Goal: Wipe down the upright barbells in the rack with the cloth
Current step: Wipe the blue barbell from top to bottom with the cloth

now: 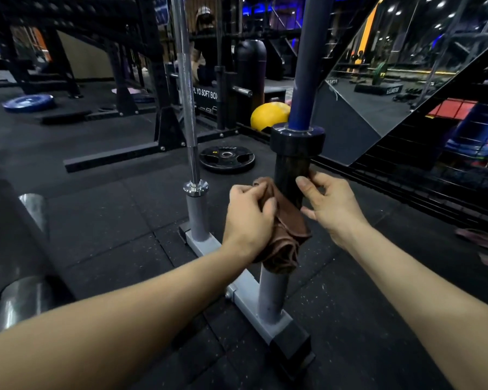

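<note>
Two barbells stand upright in a grey floor rack [245, 299]. The near one has a blue shaft [307, 80], a dark collar and a black sleeve [290, 173] that runs down into a grey tube. My left hand [248, 218] grips a brown cloth [288, 237] and holds it against the left side of that sleeve. My right hand [327, 204] holds the sleeve from the right, thumb on its front. Further back a silver barbell [185, 80] stands in its own tube.
A black weight plate [227, 159] lies on the rubber floor behind the rack, with a yellow ball [266, 115] beyond it. A mirror panel [392, 80] leans at right. Steel cylinders [26, 294] sit at the left edge. A blue plate [28, 102] lies far left.
</note>
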Motion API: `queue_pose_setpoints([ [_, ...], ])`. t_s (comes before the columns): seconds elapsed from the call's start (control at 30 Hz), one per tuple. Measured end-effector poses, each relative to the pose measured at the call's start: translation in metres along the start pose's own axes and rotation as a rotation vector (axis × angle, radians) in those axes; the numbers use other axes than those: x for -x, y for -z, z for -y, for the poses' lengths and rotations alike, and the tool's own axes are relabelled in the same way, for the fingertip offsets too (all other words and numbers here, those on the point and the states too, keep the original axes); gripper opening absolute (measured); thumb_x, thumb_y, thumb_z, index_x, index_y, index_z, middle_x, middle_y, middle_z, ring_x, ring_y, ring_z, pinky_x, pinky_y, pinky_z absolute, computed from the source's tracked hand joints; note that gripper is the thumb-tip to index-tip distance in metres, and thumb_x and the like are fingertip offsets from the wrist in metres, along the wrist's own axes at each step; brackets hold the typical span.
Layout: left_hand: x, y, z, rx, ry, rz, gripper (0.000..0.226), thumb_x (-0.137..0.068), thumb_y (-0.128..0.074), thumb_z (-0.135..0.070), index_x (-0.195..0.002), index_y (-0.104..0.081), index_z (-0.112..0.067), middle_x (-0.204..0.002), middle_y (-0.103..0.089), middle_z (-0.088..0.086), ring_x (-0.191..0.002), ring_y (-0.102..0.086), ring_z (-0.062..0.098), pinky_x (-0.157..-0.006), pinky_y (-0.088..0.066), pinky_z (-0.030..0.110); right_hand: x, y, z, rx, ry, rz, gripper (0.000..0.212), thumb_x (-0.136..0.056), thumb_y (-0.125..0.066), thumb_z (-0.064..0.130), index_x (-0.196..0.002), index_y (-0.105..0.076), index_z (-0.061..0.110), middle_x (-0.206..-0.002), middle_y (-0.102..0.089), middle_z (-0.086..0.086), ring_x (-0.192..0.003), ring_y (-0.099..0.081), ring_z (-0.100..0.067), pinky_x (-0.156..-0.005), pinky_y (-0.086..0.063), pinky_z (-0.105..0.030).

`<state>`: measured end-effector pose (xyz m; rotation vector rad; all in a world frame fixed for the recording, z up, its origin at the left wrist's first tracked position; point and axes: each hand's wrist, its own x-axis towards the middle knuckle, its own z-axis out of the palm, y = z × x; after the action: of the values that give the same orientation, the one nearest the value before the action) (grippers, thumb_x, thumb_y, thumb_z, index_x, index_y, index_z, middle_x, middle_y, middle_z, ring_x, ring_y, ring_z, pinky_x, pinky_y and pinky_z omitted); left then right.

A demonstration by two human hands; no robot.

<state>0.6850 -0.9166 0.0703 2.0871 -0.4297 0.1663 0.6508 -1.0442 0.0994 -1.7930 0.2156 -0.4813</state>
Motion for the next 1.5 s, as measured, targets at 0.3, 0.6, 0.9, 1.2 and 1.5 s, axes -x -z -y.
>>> queue_pose_setpoints([
  [0.3,0.015,0.002,-0.003,-0.094,0.053,0.033,0.03,-0.09,-0.059,-0.021,-0.119,-0.064,-0.014,-0.117,-0.055,0.01,-0.111,-0.055,0.023,-0.097,-0.036,0.022,-0.002,0.002,0.003,0.024,-0.028,0.004,0.01,-0.094,-0.058,0.025,-0.099,-0.062,0.033,-0.103,-0.069,-0.013,-0.106,-0.061,-0.036,-0.089,-0.051,-0.054],
  [0.6,0.009,-0.008,-0.034,0.01,-0.043,-0.23,0.035,-0.091,-0.059,-0.02,-0.125,-0.06,-0.013,-0.116,-0.038,0.002,-0.1,-0.05,0.015,-0.083,-0.024,0.005,-0.012,0.003,-0.013,0.054,0.018,-0.037,0.014,-0.09,-0.063,0.034,-0.082,-0.071,0.026,-0.089,-0.074,-0.009,-0.09,-0.069,-0.033,-0.085,-0.053,-0.053],
  [0.9,0.015,-0.013,-0.005,-0.105,0.09,-0.036,0.022,-0.087,-0.059,-0.019,-0.105,-0.068,-0.011,-0.111,-0.056,0.013,-0.097,-0.063,0.028,-0.092,-0.047,0.032,-0.007,0.002,-0.009,0.009,0.018,-0.022,0.006,-0.091,-0.062,0.035,-0.087,-0.067,0.037,-0.1,-0.071,-0.008,-0.097,-0.066,-0.034,-0.087,-0.054,-0.052],
  [1.2,0.038,-0.043,0.014,-0.215,0.094,-0.048,0.037,-0.092,-0.051,-0.016,-0.129,-0.049,-0.012,-0.112,-0.028,0.003,-0.106,-0.05,0.031,-0.092,-0.036,0.029,-0.011,0.002,-0.019,0.007,0.07,-0.024,0.016,-0.091,-0.061,0.038,-0.079,-0.066,0.029,-0.09,-0.069,-0.002,-0.099,-0.065,-0.032,-0.088,-0.052,-0.054],
  [1.5,0.027,-0.025,0.015,-0.101,0.07,-0.045,0.029,-0.091,-0.056,-0.016,-0.118,-0.062,-0.007,-0.116,-0.038,0.007,-0.11,-0.05,0.028,-0.098,-0.03,0.022,-0.005,0.0,-0.013,0.01,0.056,-0.042,0.016,-0.091,-0.06,0.038,-0.076,-0.063,0.033,-0.096,-0.068,-0.006,-0.103,-0.063,-0.034,-0.09,-0.05,-0.056],
])
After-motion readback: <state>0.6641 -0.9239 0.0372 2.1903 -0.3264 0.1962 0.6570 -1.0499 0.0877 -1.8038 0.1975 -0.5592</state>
